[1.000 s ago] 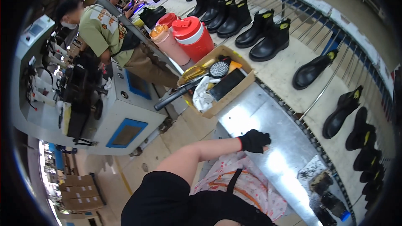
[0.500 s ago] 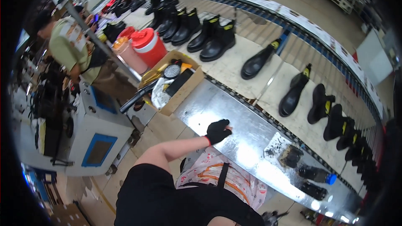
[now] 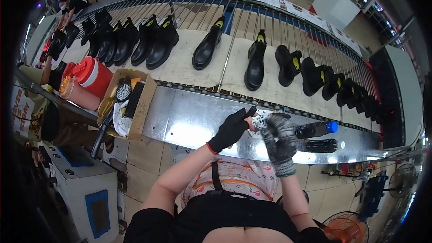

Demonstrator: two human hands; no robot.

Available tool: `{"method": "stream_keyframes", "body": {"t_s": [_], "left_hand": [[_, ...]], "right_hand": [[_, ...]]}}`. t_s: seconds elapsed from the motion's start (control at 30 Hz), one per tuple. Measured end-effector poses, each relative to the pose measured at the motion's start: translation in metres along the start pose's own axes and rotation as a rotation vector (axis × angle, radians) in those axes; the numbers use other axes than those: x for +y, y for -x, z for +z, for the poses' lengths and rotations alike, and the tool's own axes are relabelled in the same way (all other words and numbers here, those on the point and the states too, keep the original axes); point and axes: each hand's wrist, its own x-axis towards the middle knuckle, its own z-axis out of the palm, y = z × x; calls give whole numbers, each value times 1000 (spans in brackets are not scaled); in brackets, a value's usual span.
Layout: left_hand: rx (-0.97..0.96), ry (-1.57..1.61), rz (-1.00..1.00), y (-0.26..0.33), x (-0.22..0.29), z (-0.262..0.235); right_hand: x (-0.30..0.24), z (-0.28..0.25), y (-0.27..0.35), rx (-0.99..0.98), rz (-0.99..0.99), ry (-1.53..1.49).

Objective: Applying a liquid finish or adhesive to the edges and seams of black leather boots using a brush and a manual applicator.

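My left hand (image 3: 230, 129) wears a black glove with bare skin at some fingertips. It reaches over the metal bench top (image 3: 193, 108), fingers partly apart, nothing seen in it. Close beside it, my right hand (image 3: 279, 140) wears a grey knit glove. Its fingers are bent and blurred, so I cannot tell what they hold. Beneath the two hands, a white sheet speckled with black (image 3: 259, 120) lies partly covered. Right of my right hand lie a dark bottle with a blue cap (image 3: 312, 129) and a second dark bottle (image 3: 320, 146).
Beyond the bench, black boots (image 3: 208, 47) with yellow tabs line a roller conveyor (image 3: 180, 74). A cardboard box (image 3: 143, 108) holding a brush and other items stands left, beside a red jug (image 3: 93, 75). A machine (image 3: 81, 189) is lower left. Other people are at the left.
My view has swung to the right. My right hand has come into view over the speckled sheet, and my left hand has moved right toward it. The dark pad on the sheet no longer shows.
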Motion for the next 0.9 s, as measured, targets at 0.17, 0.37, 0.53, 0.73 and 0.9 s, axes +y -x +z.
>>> {"method": "stream_keyframes", "body": {"t_s": [0.17, 0.37, 0.53, 0.73, 0.9], "left_hand": [[-284, -28, -435, 25, 58, -8], [-615, 90, -407, 41, 134, 0], [-282, -707, 153, 59, 166, 19], [-402, -716, 52, 59, 144, -4], [-525, -138, -35, 56, 171, -5]], "right_hand": [[-19, -38, -38, -237, -548, 453], [-59, -90, -36, -150, -1140, 929], [-75, -89, -41, -508, -785, 480], [-90, -90, -44, -533, -1077, 1057], [-107, -106, -59, -841, -824, 599]]}}
